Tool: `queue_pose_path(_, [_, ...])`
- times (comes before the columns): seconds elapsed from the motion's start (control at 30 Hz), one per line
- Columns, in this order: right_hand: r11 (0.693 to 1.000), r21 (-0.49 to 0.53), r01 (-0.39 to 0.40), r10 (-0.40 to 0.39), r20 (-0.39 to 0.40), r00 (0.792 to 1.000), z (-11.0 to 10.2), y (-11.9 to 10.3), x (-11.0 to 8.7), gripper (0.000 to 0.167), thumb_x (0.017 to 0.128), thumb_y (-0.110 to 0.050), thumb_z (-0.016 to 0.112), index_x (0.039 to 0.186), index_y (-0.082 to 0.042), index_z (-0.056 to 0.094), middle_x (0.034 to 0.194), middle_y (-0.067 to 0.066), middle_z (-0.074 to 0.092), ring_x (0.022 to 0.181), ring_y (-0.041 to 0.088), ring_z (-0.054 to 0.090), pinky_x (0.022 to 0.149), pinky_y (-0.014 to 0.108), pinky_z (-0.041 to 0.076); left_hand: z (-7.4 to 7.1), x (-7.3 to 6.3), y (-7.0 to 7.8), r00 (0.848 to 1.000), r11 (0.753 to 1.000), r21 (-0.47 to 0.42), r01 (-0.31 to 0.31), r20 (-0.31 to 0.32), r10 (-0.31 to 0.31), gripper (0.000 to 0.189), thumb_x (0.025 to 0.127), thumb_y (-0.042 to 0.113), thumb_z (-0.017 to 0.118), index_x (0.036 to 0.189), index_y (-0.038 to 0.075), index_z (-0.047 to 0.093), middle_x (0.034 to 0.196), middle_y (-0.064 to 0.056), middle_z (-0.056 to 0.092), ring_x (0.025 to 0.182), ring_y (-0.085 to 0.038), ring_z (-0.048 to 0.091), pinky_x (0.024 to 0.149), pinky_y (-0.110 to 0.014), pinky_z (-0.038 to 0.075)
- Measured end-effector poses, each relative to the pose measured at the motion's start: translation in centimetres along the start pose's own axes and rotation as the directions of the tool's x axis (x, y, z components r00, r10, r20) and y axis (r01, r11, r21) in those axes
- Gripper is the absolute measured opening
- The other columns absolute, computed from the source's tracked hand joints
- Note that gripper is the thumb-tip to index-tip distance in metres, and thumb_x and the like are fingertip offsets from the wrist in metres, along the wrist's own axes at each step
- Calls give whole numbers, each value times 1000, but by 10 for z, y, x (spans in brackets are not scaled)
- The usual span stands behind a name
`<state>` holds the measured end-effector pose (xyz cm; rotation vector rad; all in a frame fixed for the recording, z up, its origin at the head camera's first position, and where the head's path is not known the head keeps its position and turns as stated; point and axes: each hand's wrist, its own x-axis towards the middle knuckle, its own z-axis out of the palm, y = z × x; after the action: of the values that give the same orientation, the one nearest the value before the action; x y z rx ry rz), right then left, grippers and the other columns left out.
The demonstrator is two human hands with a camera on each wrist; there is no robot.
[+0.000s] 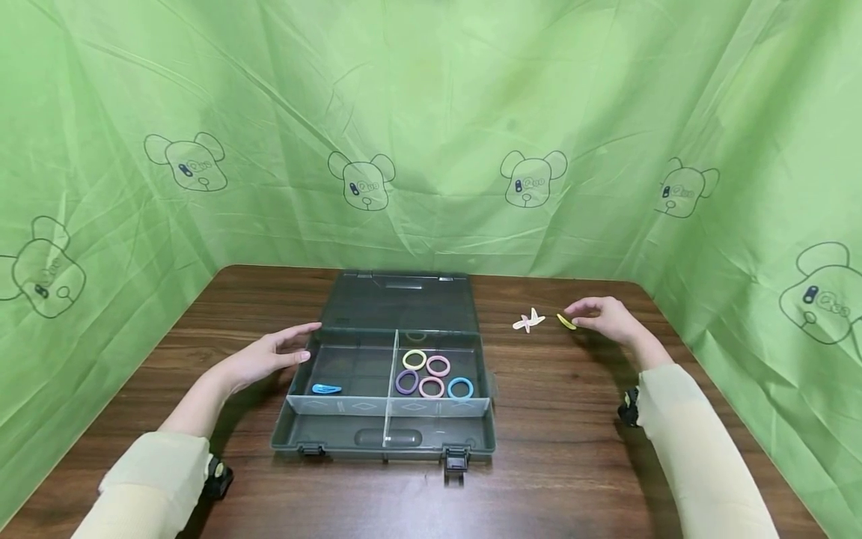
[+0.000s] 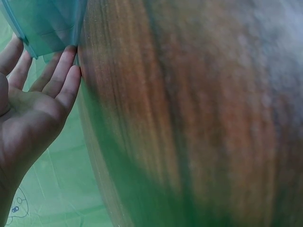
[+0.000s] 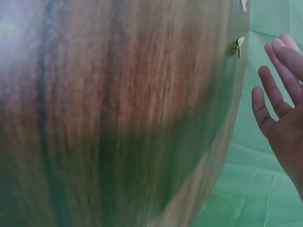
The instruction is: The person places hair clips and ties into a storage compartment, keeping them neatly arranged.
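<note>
A dark see-through divided box (image 1: 352, 359) lies with its lid folded back. My left hand (image 1: 266, 357) is at its left side, fingers extended along the wall and thumb tip by the rim; the left wrist view has these fingertips right at the box's edge. To the right, a yellow hair clip (image 1: 566, 322) lies on the table, with my right hand (image 1: 606, 318) beside it. In the right wrist view that hand's fingers are spread and apart from the clip. A blue hair clip (image 1: 326, 389) sits in the back left compartment.
Several hair ties, among them a purple one (image 1: 407, 382) and a blue one (image 1: 461, 388), lie in the back right compartment. Pale hair clips (image 1: 528, 322) lie in a small pile left of the yellow one. Green cloth (image 1: 431, 90) hangs around the wooden table (image 1: 539, 464).
</note>
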<state>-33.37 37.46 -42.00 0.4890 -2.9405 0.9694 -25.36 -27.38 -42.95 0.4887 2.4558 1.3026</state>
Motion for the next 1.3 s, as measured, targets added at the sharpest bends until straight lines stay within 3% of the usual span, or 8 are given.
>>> queue_pose_path(0.27, [993,-112,-45,45,-4,999,3,10,4,20,83,-10,71,103,-6,71,100,13,71,101,28,62,87,42,42,1,1,-1,1000,1000,-16,-8,-3,8,59,96,27,56,148,23,30,147,-22,34,135,-40,30,104,-56,29])
queue_pose_path(0.57, [985,-148,-85,90,28,996,6,15,5,21,84,-14,71,102,-5,71,102,15,70,106,37,58,90,52,40,1,1,-2,1000,1000,-9,-4,-4,4,58,96,29,56,148,25,31,147,-21,34,135,-40,31,103,-57,29])
queue_pose_path(1.3, [981,-186,-51,57,25,998,15,16,12,16,80,-11,73,95,-5,73,93,11,71,89,26,61,79,41,43,1,1,-3,1000,1000,-15,9,-1,-9,58,96,27,55,149,25,30,146,-22,34,133,-39,33,102,-56,31])
